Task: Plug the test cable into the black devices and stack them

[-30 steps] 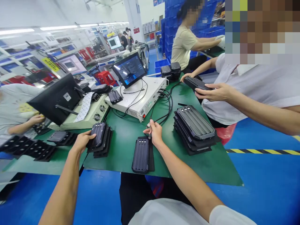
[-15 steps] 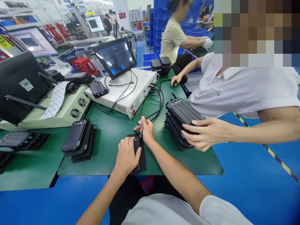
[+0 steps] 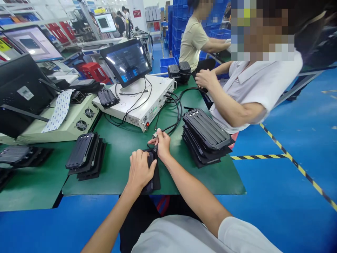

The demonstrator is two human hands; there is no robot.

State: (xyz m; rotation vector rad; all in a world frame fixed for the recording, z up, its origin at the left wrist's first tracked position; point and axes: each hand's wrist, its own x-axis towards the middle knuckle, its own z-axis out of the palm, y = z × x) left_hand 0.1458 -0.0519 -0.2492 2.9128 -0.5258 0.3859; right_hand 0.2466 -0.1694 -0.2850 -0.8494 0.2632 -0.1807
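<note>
A black ribbed power bank [image 3: 152, 175] lies on a dark mat near the front edge of the green table [image 3: 126, 147]. My left hand [image 3: 139, 170] lies over it and grips it. At the bank's far end, my right hand [image 3: 161, 143] pinches a cable plug [image 3: 155, 149]; its black cable [image 3: 173, 121] runs back to a white test box [image 3: 139, 103]. A stack of the same black power banks [image 3: 84, 154] stands to my left, and a taller stack [image 3: 204, 135] to my right.
A tilted touchscreen [image 3: 126, 61] stands on the white box, with a second beige unit [image 3: 65, 121] and monitor to the left. A co-worker in a white shirt [image 3: 252, 84] sits at the right, hands raised by a black device [image 3: 179, 72]. The floor is blue with hazard tape.
My left hand left the left stack and came down on the power bank in front of me. The co-worker's hand drew back from the right stack towards their body.
</note>
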